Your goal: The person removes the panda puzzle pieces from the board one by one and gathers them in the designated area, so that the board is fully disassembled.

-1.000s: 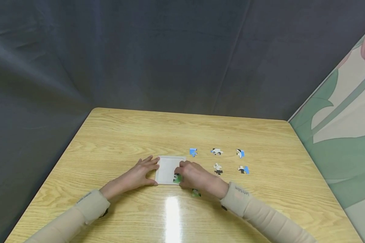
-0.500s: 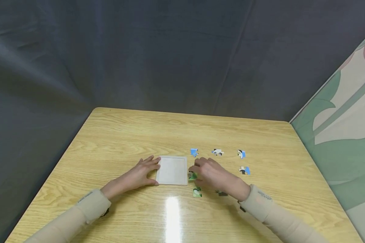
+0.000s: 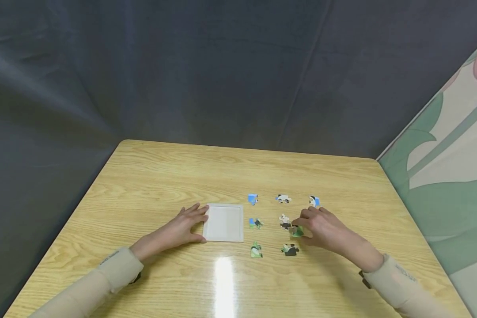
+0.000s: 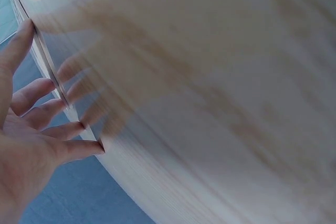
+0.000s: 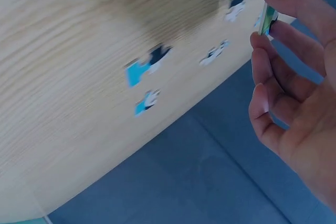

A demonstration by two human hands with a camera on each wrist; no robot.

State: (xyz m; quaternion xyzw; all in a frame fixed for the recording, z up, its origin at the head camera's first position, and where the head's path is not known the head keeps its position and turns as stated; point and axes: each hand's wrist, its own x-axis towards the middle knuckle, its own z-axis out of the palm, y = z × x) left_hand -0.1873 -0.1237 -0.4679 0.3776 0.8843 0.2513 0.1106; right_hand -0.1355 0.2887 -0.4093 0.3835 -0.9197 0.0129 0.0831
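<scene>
My right hand (image 3: 326, 229) pinches a green jigsaw piece (image 3: 297, 231) between thumb and fingers, above the table right of the loose pieces. In the right wrist view that jigsaw piece (image 5: 268, 20) stands edge-on between the fingertips. My left hand (image 3: 179, 227) rests with spread fingers at the left edge of a square white puzzle tray (image 3: 223, 223). No piece lies in the tray. In the left wrist view the fingertips of the left hand (image 4: 31, 129) touch the tray's edge.
Right of the tray, several jigsaw pieces lie spaced apart, among them a blue one (image 3: 252, 198), a panda-eyed one (image 3: 283, 198) and a black-and-green one (image 3: 290, 250). A blue-and-black piece (image 5: 140, 72) shows in the right wrist view. A dark curtain (image 3: 222, 75) hangs behind the table.
My right hand has lifted the green jigsaw piece out of the tray and carried it right, past the other pieces. The left hand has stayed at the tray's edge.
</scene>
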